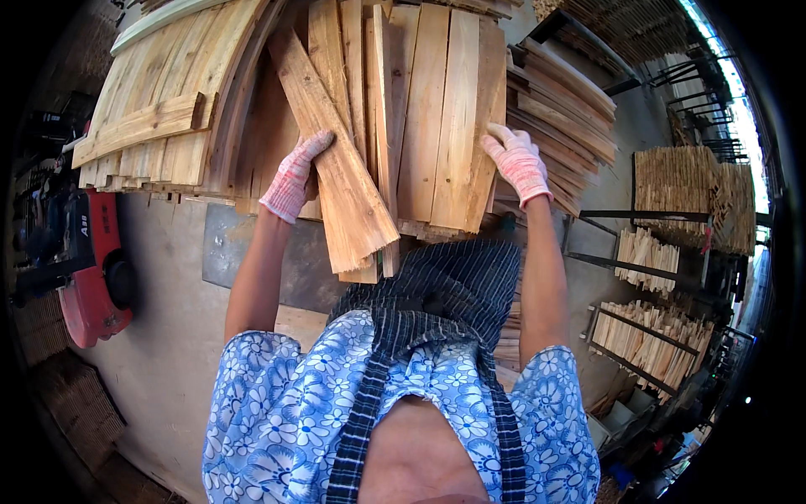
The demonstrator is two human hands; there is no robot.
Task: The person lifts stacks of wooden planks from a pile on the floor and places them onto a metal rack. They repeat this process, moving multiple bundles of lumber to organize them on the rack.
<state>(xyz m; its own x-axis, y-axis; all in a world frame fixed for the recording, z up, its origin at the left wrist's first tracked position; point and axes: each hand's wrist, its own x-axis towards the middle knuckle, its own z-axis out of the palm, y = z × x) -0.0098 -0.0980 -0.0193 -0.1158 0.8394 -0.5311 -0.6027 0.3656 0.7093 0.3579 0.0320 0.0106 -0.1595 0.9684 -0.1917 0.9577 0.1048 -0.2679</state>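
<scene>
My left hand (298, 175), in a pink-and-white knit glove, is closed on the edge of a wooden plank (348, 185). Its thumb lies over the top face. The plank slants across the stack, its rough near end jutting toward my apron. Beneath and beside it, narrow boards (382, 109) lie lengthwise, one standing on edge. My right hand (518, 161), gloved the same way, is closed at the right edge of the outermost flat plank (487, 126). The undersides of both grips are hidden.
To the left is another plank stack (159, 109) with a short board across it. Curved layers of planks (562, 109) lie at right. A red machine (99, 269) stands on the concrete floor (180, 311) at left. Metal racks hold wood bundles (651, 344) at far right.
</scene>
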